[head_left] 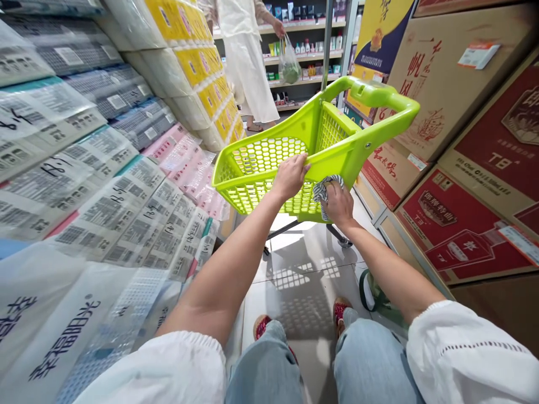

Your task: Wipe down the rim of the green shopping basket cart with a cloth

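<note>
A bright green plastic shopping cart stands sideways in front of me, its handle at the upper right. My left hand is closed over the upper rim of its near side. Against the cart's near side, below the handle end, my right hand holds a crumpled grey-and-white striped cloth. The fingers of my right hand are bent around the cloth and partly hidden by it.
Wrapped packs are piled along the left, with yellow-and-white packs behind. Cardboard boxes line the right. A person in white holds a plastic bag near the back shelves. A green object lies by my right foot.
</note>
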{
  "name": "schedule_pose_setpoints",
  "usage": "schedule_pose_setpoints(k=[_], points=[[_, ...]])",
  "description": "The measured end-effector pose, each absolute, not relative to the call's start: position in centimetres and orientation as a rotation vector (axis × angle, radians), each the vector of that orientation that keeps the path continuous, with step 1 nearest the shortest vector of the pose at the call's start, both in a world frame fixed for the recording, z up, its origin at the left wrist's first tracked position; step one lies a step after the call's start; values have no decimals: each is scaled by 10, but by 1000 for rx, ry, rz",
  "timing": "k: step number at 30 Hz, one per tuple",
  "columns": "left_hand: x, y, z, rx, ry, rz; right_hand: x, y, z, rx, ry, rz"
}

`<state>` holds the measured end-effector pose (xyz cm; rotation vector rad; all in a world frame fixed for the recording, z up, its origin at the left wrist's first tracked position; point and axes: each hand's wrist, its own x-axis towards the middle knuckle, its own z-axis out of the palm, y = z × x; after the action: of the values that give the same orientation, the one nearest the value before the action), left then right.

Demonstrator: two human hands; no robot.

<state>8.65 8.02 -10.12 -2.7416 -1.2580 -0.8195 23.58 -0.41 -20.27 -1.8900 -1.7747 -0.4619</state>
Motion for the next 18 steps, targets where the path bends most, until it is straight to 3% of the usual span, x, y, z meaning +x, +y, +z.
schedule_pose_setpoints(k=[9,18], points=[[43,83,-127,-2467,-1548,-819,183,29,-181,-1692,-1972,-567],[46,98,-137,-2476,-1464,-894,184,61,-233,-1679,-2075,-627]])
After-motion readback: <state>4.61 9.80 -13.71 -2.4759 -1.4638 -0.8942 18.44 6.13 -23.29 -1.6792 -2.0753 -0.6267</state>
